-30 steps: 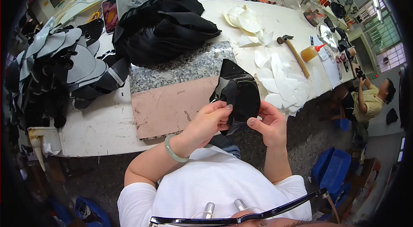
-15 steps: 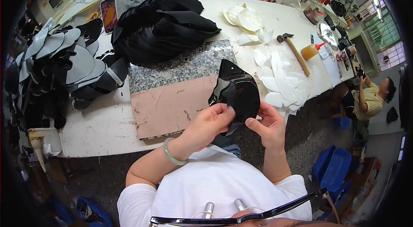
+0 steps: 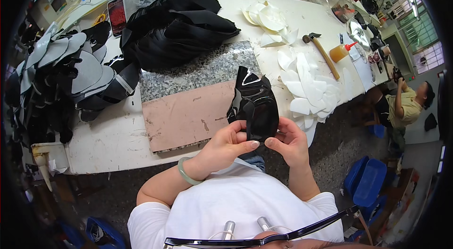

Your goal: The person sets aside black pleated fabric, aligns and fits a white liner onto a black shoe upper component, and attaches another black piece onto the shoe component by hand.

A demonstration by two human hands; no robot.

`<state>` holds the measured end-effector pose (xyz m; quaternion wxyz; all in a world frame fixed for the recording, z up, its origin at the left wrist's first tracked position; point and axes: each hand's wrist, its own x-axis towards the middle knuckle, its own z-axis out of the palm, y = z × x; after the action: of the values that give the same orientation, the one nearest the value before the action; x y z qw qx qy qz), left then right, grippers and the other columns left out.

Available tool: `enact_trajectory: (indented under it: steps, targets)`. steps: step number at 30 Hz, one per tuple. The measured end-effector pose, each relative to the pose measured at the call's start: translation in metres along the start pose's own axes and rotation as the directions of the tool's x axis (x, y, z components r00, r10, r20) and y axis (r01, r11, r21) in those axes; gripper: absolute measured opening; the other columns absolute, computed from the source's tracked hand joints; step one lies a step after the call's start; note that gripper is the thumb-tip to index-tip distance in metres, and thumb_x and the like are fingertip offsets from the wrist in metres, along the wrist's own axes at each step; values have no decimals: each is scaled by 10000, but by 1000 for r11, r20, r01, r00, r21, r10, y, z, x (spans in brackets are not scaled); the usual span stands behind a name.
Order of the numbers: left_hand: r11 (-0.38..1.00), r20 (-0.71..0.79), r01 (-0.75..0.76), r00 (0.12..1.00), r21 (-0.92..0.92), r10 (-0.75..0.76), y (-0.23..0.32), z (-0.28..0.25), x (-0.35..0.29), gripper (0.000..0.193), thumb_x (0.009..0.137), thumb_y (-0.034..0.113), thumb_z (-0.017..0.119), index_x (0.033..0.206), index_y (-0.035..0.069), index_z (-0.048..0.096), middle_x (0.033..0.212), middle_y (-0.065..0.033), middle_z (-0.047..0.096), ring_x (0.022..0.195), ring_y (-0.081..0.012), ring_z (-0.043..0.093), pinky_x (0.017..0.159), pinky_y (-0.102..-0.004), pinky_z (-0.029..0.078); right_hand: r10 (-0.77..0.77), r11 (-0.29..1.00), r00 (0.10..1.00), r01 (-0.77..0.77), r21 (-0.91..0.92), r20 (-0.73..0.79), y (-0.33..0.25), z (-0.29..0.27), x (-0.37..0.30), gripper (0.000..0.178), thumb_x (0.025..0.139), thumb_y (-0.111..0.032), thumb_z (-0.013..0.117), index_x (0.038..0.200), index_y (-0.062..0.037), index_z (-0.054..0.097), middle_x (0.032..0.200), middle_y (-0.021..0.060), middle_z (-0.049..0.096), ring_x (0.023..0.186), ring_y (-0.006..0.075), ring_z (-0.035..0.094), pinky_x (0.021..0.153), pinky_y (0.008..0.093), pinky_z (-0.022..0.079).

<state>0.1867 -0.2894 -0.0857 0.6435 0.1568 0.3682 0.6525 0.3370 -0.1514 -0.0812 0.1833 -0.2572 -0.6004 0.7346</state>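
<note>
A glossy black shoe upper (image 3: 262, 110), soft and folded, is held up over the table's front edge. My left hand (image 3: 222, 147), with a pale green bangle on its wrist, grips the lower left edge between thumb and fingers. At the lower right edge, my right hand (image 3: 291, 143) pinches the same piece, thumb in front and fingers behind. The two thumb tips are close together at its bottom. Behind and left of it lie a worn pinkish board (image 3: 188, 117) and a speckled stone slab (image 3: 198, 72).
Black uppers (image 3: 179, 32) are heaped behind the slab; grey-lined pieces (image 3: 89, 70) pile up at left. White cut pieces (image 3: 309, 88), cream pieces (image 3: 269, 20), a hammer (image 3: 323, 53) and a glue bottle (image 3: 339, 52) lie right. A phone (image 3: 117, 15) stands back left. Another person (image 3: 406, 107) sits far right.
The black upper has turned and folded narrower between my hands. My left thumb has moved down to its lower edge, and my right hand has shifted slightly left.
</note>
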Motion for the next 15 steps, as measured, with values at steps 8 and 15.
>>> enact_trajectory:
  steps: [8,15]
  targets:
    - [1000,-61,-13,998,21,15,2,2,-6,447,890,19,598,1279,-33,384,1036,-94,658,937,-94,608,844,-220,465,2,997,999,-5,73,45,2,1,6,771,680,31,788,1331,64,377,998,86,637,942,138,598,900,289,453]
    - [999,-111,-51,992,14,52,9,6,-11,452,886,10,595,1280,-40,382,1020,-97,660,933,-108,614,854,-242,474,-33,998,999,31,50,42,-2,10,6,813,684,56,776,1363,84,329,991,97,637,913,124,594,837,253,477]
